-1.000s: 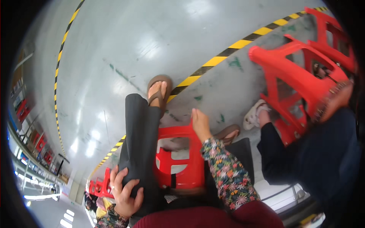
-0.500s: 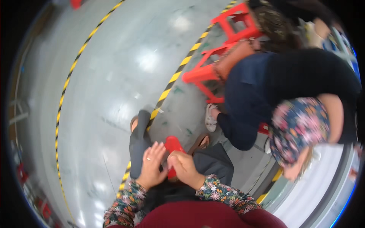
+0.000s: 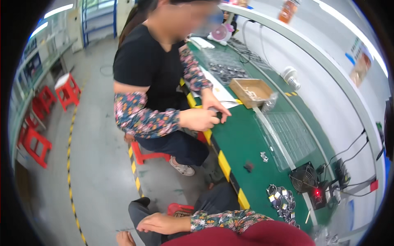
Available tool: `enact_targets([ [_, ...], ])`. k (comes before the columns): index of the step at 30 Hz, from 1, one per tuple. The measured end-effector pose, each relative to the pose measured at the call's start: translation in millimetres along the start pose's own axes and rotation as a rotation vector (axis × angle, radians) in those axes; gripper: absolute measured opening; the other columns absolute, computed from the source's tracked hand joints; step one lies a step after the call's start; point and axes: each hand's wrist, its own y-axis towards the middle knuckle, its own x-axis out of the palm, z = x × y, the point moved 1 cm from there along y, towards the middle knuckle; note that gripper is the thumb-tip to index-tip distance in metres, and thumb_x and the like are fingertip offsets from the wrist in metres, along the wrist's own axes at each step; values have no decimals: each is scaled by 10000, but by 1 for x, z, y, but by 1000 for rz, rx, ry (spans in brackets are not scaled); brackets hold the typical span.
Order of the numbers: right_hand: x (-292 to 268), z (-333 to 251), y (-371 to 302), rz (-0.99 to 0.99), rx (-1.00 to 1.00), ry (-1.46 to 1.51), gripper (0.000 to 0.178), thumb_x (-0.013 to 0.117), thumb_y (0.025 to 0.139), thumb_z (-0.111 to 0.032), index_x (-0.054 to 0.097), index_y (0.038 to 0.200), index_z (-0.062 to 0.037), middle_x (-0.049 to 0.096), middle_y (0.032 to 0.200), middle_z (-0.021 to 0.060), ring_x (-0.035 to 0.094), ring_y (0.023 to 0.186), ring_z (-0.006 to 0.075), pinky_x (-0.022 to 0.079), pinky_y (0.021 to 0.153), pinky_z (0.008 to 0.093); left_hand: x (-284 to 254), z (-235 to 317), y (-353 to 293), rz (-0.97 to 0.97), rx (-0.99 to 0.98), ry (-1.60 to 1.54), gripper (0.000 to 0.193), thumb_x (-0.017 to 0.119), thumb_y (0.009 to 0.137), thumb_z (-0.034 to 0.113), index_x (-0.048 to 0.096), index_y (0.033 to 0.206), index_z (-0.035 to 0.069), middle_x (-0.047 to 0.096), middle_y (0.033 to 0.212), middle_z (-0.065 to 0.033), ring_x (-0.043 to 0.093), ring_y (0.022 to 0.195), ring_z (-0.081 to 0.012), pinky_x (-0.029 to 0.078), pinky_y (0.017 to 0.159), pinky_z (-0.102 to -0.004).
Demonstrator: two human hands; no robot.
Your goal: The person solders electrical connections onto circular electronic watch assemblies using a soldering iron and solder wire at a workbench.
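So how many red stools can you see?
5: one with a pale top far left, two beside it along the left edge, one under the co-worker, one under the wearer. More may be hidden.

- Green workbench running along the right w/ yellow-black edge tape; everything below placed rel. to it.
- Co-worker in black top w/ floral sleeves sitting at its left edge on a red stool.
- Cardboard box sitting mid-bench, clear plastic trays lying just nearer.
- Small black fan standing at the near end, round parts lying beside it.
- Pink desk fan standing at the far end.
- Red stools standing well left of the bench.
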Motion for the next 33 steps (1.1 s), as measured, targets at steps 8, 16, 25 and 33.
enact_targets([
  [8,5,-52,26,-23,-303,-578,306,477,871,-250,555,697,-10,562,670,169,538,667,378,415,592,458,-77,-38,-26,110,-51,478,325,463,886,198,589,641,24,547,569,-178,512,523,-361,394,490,-460],
  [16,-19,-50,-4,188,-189,-712,199,529,765,-198,608,683,-34,593,677,159,575,661,354,445,595,460,-93,61,52,11,-255,-347,390,520,820,82,481,1195,-19,415,1295,-173,506,1075,-312,405,920,-422],
  [25,-70,-62,-48,943,-191,-666,192,538,732,-200,617,633,-56,608,677,150,593,661,328,455,583,442,-24,212,176,-214,-51,-1723,418,320,992,307,507,1130,-40,568,1074,-111,541,982,-148,411,889,-293],
  [33,-64,-67,-106,1207,-11,-708,156,562,684,-172,577,598,-44,564,603,146,556,582,326,417,523,435,-36,262,183,-430,216,-1788,376,317,982,277,490,1105,-33,538,1106,-133,501,1058,-213,375,944,-340],
])
